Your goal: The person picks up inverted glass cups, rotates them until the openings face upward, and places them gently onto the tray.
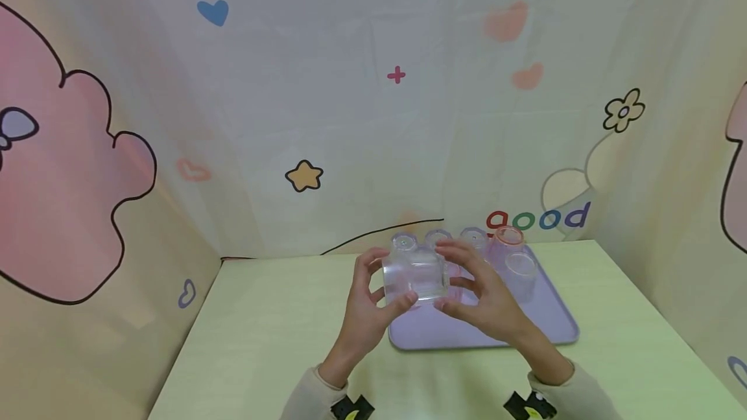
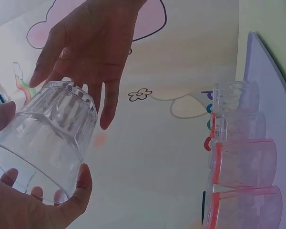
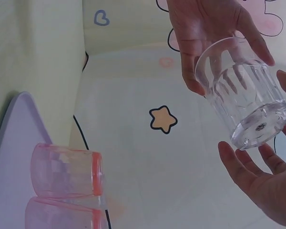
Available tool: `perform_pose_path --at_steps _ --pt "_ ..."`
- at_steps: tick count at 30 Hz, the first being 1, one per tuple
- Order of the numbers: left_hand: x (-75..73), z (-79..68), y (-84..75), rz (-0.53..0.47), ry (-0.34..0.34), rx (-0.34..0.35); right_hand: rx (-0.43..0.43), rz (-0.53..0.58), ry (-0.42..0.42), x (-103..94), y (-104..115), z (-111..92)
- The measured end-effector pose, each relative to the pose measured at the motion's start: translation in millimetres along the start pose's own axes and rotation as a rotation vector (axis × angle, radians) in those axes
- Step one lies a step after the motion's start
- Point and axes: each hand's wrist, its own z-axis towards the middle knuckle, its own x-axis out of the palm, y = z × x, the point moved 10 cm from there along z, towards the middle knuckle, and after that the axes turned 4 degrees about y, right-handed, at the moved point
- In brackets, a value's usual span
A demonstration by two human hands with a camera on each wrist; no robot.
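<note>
A clear faceted tumbler [image 1: 414, 277] lies on its side in the air over the front left part of a purple tray [image 1: 455, 339]. My left hand [image 1: 366, 316] grips it round the wide rim end, thumb along the near side. Around the thick base, my right hand [image 1: 493, 300] is spread, its thumb and fingers wide apart. In the right wrist view the right fingertips [image 3: 225, 149] lie just off the tumbler's base. The left wrist view has the tumbler [image 2: 52, 124] tilted, with left fingertips showing through its wall.
On the tray stand several more tumblers: clear ones [image 1: 474, 236] along the back, a red-rimmed pink one [image 1: 506, 245] at the back right and another clear one [image 1: 521, 271] before it. Pink tumblers [image 2: 245, 164] stand side by side. A patterned curtain [image 1: 350, 115] hangs behind the pale table [image 1: 262, 329].
</note>
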Motion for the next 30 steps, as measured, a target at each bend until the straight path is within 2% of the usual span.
perform_pose_path --at_steps 7,15,21,30 --pt "10.1 -3.3 3.6 -0.045 0.024 0.003 0.024 0.005 -0.002 7.0 -2.9 -1.4" --pt "8.6 -5.0 6.9 -0.109 -0.009 -0.011 0.022 0.030 0.010 11.8 -7.0 -0.1" --pt "14.6 -3.7 15.8 -0.180 0.007 -0.056 0.005 0.037 -0.004 7.4 -6.8 -2.2" --pt "12.6 -4.5 23.5 -0.184 0.007 -0.088 -0.010 0.028 -0.023 6.3 -8.2 -0.1"
